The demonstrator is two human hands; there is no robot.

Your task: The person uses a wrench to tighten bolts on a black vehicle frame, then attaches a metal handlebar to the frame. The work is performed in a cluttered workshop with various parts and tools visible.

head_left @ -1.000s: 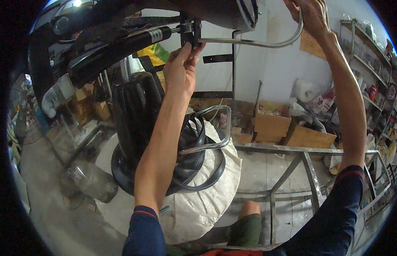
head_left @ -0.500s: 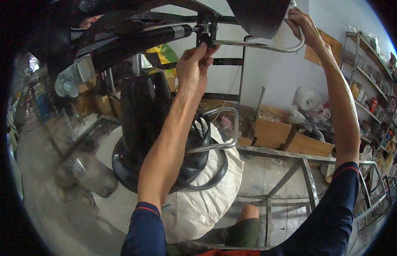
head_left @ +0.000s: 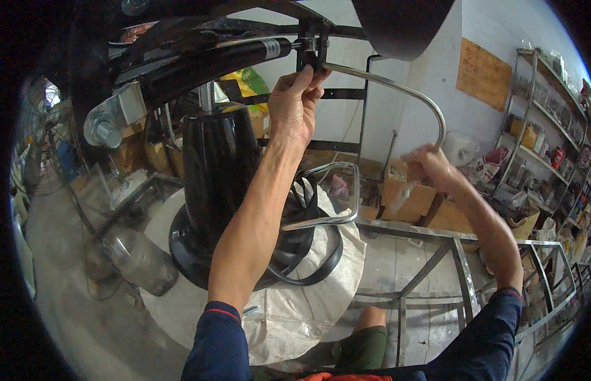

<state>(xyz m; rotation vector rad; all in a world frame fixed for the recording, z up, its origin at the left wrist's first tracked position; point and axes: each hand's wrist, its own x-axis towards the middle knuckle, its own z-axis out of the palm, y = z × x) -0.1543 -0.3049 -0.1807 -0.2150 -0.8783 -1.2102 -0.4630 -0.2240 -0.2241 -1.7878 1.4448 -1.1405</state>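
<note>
My left hand (head_left: 298,105) is raised with thumb and fingers closed at the lower end of a black bracket (head_left: 313,39); what they pinch is dark and mostly hidden. From that bracket a bent, shiny metal rod (head_left: 397,82) curves out and down to the right. At its lower end is my right hand (head_left: 430,166), smeared by motion, with the fingers seemingly wrapped round the rod. Left of the bracket, a black cylinder like a gas spring (head_left: 213,63) joins it by a thin shaft. A dark curved panel (head_left: 400,28) hangs above the rod.
Below stands a black tapered column (head_left: 219,159) on a round base, over a pale cloth-covered round surface (head_left: 302,317). A second bent metal rod (head_left: 321,222) juts beside it. Right are a metal frame (head_left: 460,267), cardboard boxes (head_left: 406,200) and loaded shelves (head_left: 537,108).
My right hand has swung down from the upper right, and the bent rod's far end has turned down with it. My left hand stays at the bracket, barely shifted.
</note>
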